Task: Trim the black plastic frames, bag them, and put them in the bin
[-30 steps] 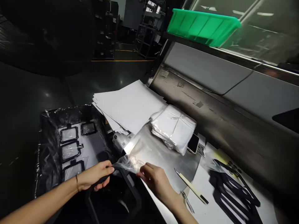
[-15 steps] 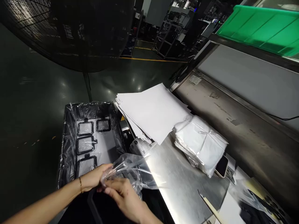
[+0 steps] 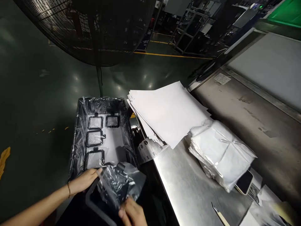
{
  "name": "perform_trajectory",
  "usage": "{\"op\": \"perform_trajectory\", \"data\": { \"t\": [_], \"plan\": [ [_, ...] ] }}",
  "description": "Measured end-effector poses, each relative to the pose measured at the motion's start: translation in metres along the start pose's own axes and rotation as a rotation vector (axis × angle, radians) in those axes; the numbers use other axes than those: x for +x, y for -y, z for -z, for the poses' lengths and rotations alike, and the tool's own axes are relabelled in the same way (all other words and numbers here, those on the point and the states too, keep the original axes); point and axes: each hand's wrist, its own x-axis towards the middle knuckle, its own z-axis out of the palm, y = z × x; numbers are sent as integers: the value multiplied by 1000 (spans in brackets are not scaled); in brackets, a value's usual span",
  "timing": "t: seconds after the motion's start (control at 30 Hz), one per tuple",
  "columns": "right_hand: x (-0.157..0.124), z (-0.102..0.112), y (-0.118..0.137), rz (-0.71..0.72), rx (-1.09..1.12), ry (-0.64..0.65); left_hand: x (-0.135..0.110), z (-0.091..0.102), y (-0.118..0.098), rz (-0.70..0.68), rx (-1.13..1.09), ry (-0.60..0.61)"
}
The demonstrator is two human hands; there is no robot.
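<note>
My left hand (image 3: pixel 85 181) pinches the upper left edge of a clear plastic bag (image 3: pixel 121 183) that covers a black frame part (image 3: pixel 95 205). My right hand (image 3: pixel 133 214) grips the same bag at its lower right edge, at the bottom of the view. Both hands hover over the near end of a black bin lined with clear film (image 3: pixel 80 138). Inside the bin several bagged black frames (image 3: pixel 95 138) lie in rows on a white sheet.
A stack of white paper sheets (image 3: pixel 168 111) overhangs the steel table (image 3: pixel 188 188). A tied bundle of white bags (image 3: pixel 221 152) sits on a phone (image 3: pixel 245 183). A light-coloured stick-like tool (image 3: pixel 219 215) lies near the table's front. A big floor fan (image 3: pixel 94 28) stands behind the bin.
The view swung left toward the bin. Both hands carried the bagged frame from the table edge leftward and down over the bin's near end.
</note>
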Motion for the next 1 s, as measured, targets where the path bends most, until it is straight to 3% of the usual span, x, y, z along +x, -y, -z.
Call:
{"op": "perform_trajectory", "data": {
  "t": [0.13, 0.33, 0.43, 0.5, 0.57, 0.67, 0.77, 0.83, 1.0],
  "plan": [
    [53, 28, 4, -129, 79, -47, -1, 24, -6, 48, -24, 0],
    [130, 53, 7, -168, 202, -135, -5, 54, -38, 15, -252, -17],
    [146, 54, 16, -202, 392, -121, -18, 62, -35, 49, -453, 101],
    [148, 50, 25, -234, 574, -71, -19, 55, -24, 125, -614, 252],
    [145, 41, 33, -277, 748, -15, -5, 40, -13, 189, -790, 349],
    [133, 22, 34, -347, 909, 69, 44, 9, -7, 96, -1060, 217],
    [119, 13, 8, -409, 932, 115, 93, -8, -8, 84, -1224, 62],
    [114, 15, -20, -474, 895, 70, 107, -10, -6, 82, -1295, -18],
    [131, 15, -83, -676, 827, -106, 90, -11, 21, 71, -1322, -107]
  ]
}}
